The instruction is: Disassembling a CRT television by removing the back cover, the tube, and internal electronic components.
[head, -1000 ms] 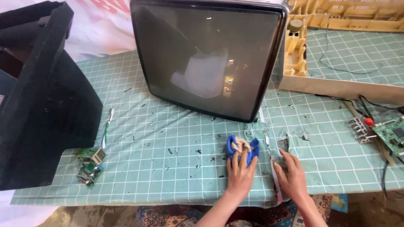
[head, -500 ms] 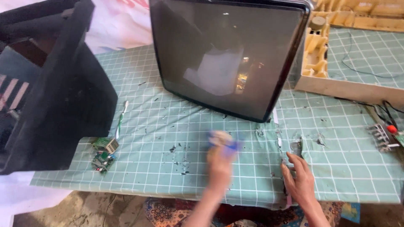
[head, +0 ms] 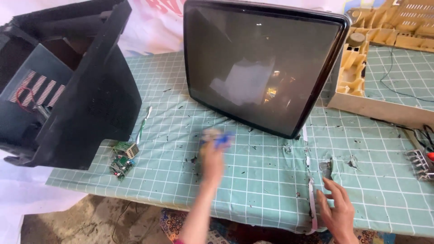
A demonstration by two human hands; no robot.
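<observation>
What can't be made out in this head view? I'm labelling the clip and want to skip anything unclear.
- Left hand: motion-blurred; the blue thing it holds cannot be identified.
- Right hand: wrist cut off by the bottom edge.
- Black casing: cropped by the left edge; its inside is dark.
- Small circuit board: parts too small to tell.
- Tools: cut off by the right edge.

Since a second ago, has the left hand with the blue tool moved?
Yes. The left hand carried the blue tool leftward, away from the white strip.

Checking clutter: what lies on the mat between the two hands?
Head view: between left hand and right hand, bare gridded mat with dark specks.
</observation>
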